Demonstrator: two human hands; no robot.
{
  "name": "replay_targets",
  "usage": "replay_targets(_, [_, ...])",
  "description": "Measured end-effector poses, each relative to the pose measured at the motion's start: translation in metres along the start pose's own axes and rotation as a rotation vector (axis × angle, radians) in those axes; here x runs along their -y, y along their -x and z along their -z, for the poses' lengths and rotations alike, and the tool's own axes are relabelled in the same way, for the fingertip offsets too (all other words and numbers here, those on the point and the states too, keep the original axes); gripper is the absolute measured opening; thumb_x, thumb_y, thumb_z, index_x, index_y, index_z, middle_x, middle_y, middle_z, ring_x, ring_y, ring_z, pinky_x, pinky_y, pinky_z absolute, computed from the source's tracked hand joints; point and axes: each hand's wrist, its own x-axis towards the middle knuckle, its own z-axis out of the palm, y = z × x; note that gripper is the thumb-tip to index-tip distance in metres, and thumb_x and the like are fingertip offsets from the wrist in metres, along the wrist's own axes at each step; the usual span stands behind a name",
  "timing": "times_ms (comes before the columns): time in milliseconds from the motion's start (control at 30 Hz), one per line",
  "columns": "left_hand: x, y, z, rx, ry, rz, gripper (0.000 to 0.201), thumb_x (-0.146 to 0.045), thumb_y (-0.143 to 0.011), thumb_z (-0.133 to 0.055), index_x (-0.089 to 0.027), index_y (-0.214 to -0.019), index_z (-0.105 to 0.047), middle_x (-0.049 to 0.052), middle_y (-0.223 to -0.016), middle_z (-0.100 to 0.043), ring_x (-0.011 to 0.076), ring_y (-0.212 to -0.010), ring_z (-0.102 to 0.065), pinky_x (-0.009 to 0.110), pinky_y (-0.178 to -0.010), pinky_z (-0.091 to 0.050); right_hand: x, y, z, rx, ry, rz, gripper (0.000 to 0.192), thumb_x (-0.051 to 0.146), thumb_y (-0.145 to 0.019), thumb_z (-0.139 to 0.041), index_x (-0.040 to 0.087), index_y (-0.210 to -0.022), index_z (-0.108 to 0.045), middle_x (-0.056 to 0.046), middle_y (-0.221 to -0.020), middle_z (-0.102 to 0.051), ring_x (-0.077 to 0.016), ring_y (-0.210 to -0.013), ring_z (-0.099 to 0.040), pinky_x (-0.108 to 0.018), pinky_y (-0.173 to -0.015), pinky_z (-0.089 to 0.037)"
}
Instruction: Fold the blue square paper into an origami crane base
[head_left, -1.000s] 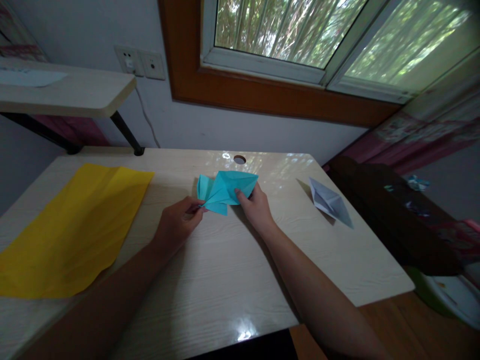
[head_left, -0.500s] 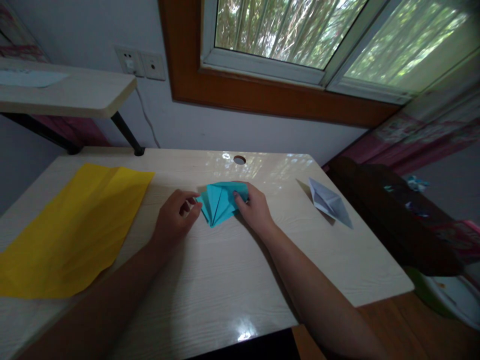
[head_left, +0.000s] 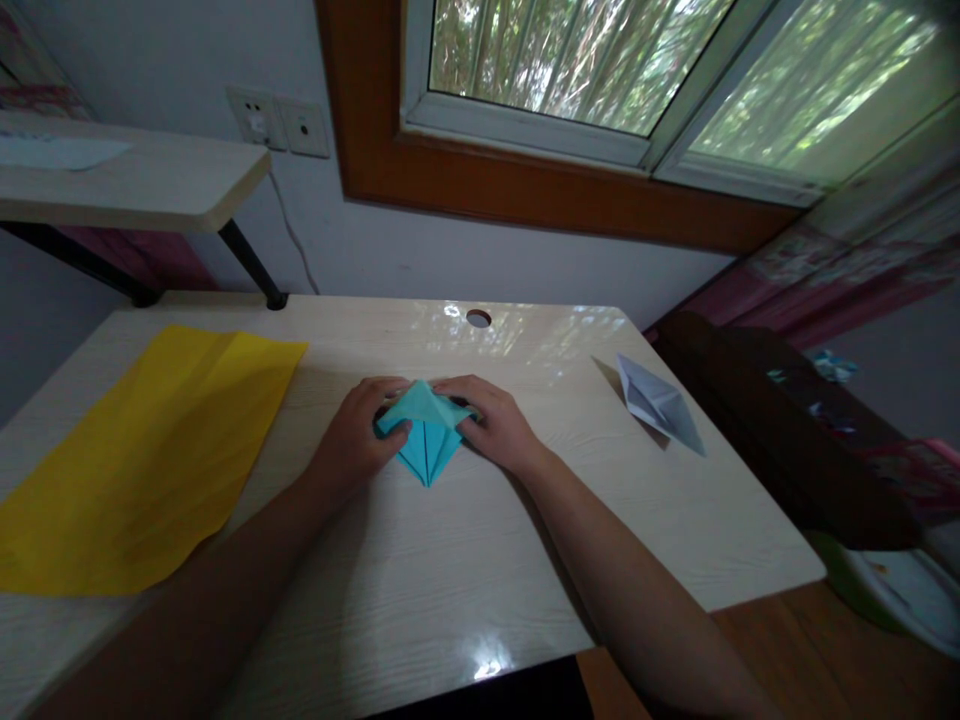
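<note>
A folded sheet of turquoise origami paper (head_left: 426,440) is between my hands at the middle of the desk. Its lower part is a pointed kite shape with a crease line down the centre, and the point faces me. A wider flap lies across its top, peaked in the middle. My left hand (head_left: 360,425) grips the flap's left side, thumb in front and fingers behind. On the right side, my right hand (head_left: 495,420) holds the other end of the flap between thumb and curled fingers. The fingertips behind the paper are partly hidden.
A large yellow sheet of paper (head_left: 165,460) lies on the desk (head_left: 450,580) at left. To the right rests a folded white paper boat (head_left: 658,402). A raised shelf (head_left: 135,190) stands at the back left, and a round hole (head_left: 478,318) is near the back edge.
My left hand has moved in and taken hold of the paper's left side. The paper's point has turned squarely toward me, and the top flap now spans sideways between both hands.
</note>
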Motion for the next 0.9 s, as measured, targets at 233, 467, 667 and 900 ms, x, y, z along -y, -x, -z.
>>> replay_targets(233, [-0.0001, -0.0001, 0.0032, 0.123, -0.088, -0.099, 0.050, -0.010, -0.077, -0.059, -0.024, -0.125, -0.062, 0.008, -0.127, -0.067, 0.0264, -0.120, -0.060, 0.047, -0.108, -0.044, 0.0023, -0.0015, -0.0018, 0.052, -0.030, 0.047, 0.052, 0.008, -0.083, -0.057, 0.028, -0.131, -0.060, -0.008, -0.130, -0.066, -0.0220, -0.121, -0.062, -0.045, -0.103, -0.053])
replay_targets(467, [-0.0006, -0.0006, 0.0033, 0.145, -0.082, -0.103, 0.050, -0.007, -0.076, -0.059, -0.027, -0.121, -0.067, 0.006, -0.120, -0.070, 0.0259, -0.114, -0.062, 0.046, -0.105, -0.047, -0.0035, -0.0004, -0.0036, 0.103, -0.026, 0.055, 0.048, 0.007, -0.082, -0.058, 0.026, -0.126, -0.064, -0.009, -0.125, -0.068, -0.0229, -0.115, -0.064, -0.045, -0.101, -0.053])
replay_targets(667, [-0.0003, -0.0016, 0.0019, 0.150, -0.097, -0.122, 0.031, -0.014, -0.084, -0.061, -0.027, -0.110, -0.072, 0.005, -0.111, -0.073, 0.0249, -0.105, -0.065, 0.044, -0.098, -0.048, -0.0062, -0.0009, -0.0032, 0.125, 0.014, 0.052, 0.034, 0.014, -0.088, -0.060, 0.026, -0.120, -0.068, -0.007, -0.118, -0.071, -0.0223, -0.112, -0.064, -0.045, -0.102, -0.049])
replay_targets(900, [-0.0051, -0.0009, 0.0026, 0.070, -0.146, 0.058, 0.029, -0.033, -0.092, -0.057, -0.024, -0.117, -0.069, 0.005, -0.102, -0.073, 0.0241, -0.093, -0.067, 0.038, -0.088, -0.053, -0.0030, -0.0005, -0.0023, 0.061, -0.007, -0.162, 0.020, 0.035, -0.093, -0.062, 0.022, -0.105, -0.071, -0.006, -0.101, -0.074, -0.0214, -0.093, -0.066, -0.037, -0.087, -0.052])
